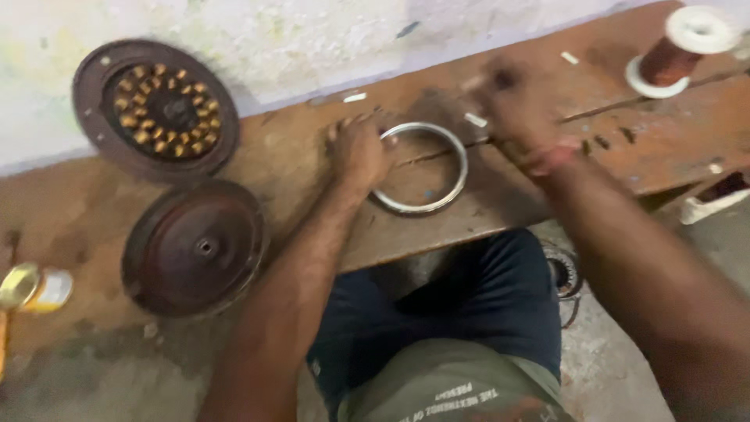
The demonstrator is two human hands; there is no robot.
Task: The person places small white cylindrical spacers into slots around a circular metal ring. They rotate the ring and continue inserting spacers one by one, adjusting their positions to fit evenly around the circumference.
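A thin silver metal ring [426, 205] lies flat on a low brown wooden bench [641, 148]. My left hand [358, 148] rests on the ring's left rim, fingers curled over it. My right hand [504, 101] is blurred above the bench just right of the ring; its fingers look closed, and a small dark thing shows at the fingertips, too blurred to name. A red thread band circles my right wrist.
Two round rusty motor covers lean at the left: one with copper coils [156, 109], one plain [195, 246]. A spool of copper wire [680, 51] stands at the bench's far right. A small tin [35, 287] lies at the left edge. Small white strips [475, 119] dot the bench.
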